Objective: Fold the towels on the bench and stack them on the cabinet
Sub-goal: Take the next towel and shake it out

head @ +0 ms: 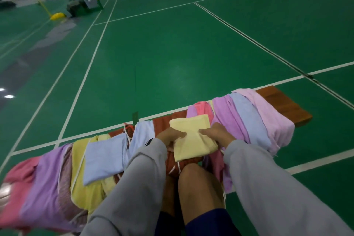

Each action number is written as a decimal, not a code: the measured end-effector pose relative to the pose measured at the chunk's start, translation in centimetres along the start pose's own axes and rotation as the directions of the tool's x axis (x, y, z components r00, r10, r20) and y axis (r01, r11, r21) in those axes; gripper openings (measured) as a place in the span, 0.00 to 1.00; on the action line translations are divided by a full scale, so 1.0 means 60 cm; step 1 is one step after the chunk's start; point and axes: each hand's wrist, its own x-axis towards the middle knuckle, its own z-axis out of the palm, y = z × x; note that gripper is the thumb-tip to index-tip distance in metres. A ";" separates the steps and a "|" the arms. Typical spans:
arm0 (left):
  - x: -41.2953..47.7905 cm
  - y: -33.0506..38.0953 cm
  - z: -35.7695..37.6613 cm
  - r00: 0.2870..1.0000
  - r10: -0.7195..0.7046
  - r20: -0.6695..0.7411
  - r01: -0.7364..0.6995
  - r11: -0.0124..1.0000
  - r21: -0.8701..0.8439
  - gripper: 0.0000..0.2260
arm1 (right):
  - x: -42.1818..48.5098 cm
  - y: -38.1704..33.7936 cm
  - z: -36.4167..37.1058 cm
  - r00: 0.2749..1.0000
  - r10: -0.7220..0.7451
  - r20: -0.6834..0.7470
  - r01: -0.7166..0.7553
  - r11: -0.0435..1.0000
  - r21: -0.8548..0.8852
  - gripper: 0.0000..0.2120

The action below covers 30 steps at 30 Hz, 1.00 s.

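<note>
A pale yellow towel (188, 136), folded into a thick rectangle, is seen lying at the middle of a long wooden bench (283, 105), on top of a rust-brown towel (162, 122). Its left edge is held by the left grip (169, 136), a bare hand in a grey sleeve, with the fingers laid over the top of the cloth. Its right edge is held in the same way by the right grip (214, 133). The two grips are kept apart, with a strip of yellow showing between them.

Just left of the left grip, a light blue towel (141, 136) is draped over the bench. Further left, a flat light blue folded towel (105, 161) is set on a spread yellow towel (80, 188). Beyond these, a lilac towel (44, 178) and a pink towel (15, 188) are hung over the bench end.

To the right, the bench is covered by a coral towel (203, 107), a lilac one (228, 117), a light blue one (249, 119) and a pale pink one (272, 119). Bare wood is shown only at the far right end.

A bare knee (201, 186) is pressed close to the near side of the bench, below the yellow towel. A green court floor (172, 44) with white lines is spread behind, and a yellow post base (57, 15) is seen far off at upper left.
</note>
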 end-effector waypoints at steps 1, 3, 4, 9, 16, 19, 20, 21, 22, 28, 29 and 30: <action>0.001 -0.004 -0.003 1.000 0.011 0.020 -0.010 0.999 -0.043 0.22 | 0.002 -0.001 0.003 1.000 0.009 0.006 -0.009 1.000 -0.013 0.30; 0.001 -0.011 -0.009 0.998 0.048 0.036 -0.043 0.992 -0.120 0.22 | 0.006 -0.005 0.007 1.000 0.024 0.019 -0.024 1.000 0.001 0.30; -0.001 -0.014 -0.011 0.996 0.072 0.051 -0.061 0.978 -0.197 0.24 | 0.005 -0.008 0.009 0.999 0.033 0.035 -0.035 0.998 0.056 0.31; -0.035 0.005 -0.030 0.979 0.138 0.147 -0.062 0.900 -0.431 0.14 | -0.012 -0.054 0.009 0.994 0.061 0.094 -0.084 0.960 0.266 0.17; -0.059 -0.051 -0.178 0.985 0.174 -0.017 -0.153 0.808 -0.570 0.21 | -0.027 -0.164 0.093 0.980 0.007 0.197 -0.064 0.957 0.284 0.14; -0.069 -0.102 -0.261 0.983 0.164 -0.086 -0.185 0.830 -0.527 0.20 | -0.060 -0.225 0.168 0.958 -0.053 0.282 -0.011 0.975 0.220 0.02; -0.077 -0.119 -0.291 0.984 0.146 -0.103 -0.178 0.840 -0.512 0.21 | -0.067 -0.244 0.196 0.953 -0.053 0.298 -0.006 0.981 0.195 0.05; -0.084 -0.137 -0.320 0.985 0.129 -0.113 -0.168 0.849 -0.501 0.20 | -0.074 -0.263 0.223 0.949 -0.060 0.309 0.002 0.983 0.185 0.06; -0.094 -0.153 -0.348 0.986 0.110 -0.122 -0.156 0.860 -0.486 0.19 | -0.081 -0.283 0.251 0.946 -0.073 0.316 0.017 0.984 0.176 0.06; -0.117 -0.254 -0.477 0.936 0.156 -0.315 -0.311 0.784 -0.536 0.20 | -0.106 -0.357 0.386 0.944 -0.162 0.289 0.086 0.962 0.258 0.14; -0.115 -0.272 -0.484 0.938 0.145 -0.313 -0.300 0.794 -0.529 0.20 | -0.107 -0.350 0.405 0.947 -0.163 0.276 0.096 0.966 0.240 0.14; -0.112 -0.291 -0.484 0.943 0.116 -0.311 -0.265 0.828 -0.495 0.22 | -0.104 -0.335 0.423 0.952 -0.158 0.262 0.113 0.977 0.178 0.14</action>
